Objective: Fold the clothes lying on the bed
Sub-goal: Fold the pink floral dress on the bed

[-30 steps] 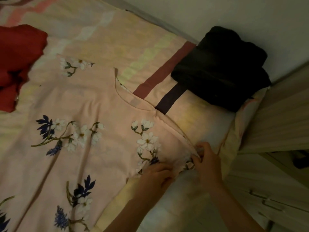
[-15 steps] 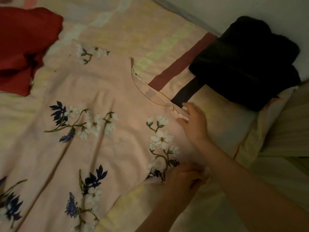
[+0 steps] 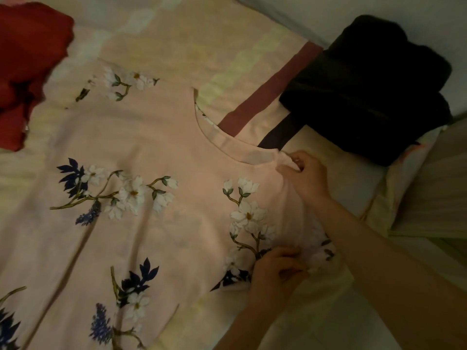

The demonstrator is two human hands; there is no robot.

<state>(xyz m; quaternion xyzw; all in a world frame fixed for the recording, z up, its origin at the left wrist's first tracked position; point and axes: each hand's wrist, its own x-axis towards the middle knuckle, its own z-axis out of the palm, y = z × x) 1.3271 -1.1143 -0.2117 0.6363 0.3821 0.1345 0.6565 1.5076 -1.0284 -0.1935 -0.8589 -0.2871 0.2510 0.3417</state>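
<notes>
Right hand [image 3: 307, 176] now pinching top [image 3: 156, 198] neckline.

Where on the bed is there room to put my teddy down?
Bare sheet lies between the red cloth and the black pile, above the flowery top. The near edge is crowded: the right hand and left hand pinch the top there.
</notes>
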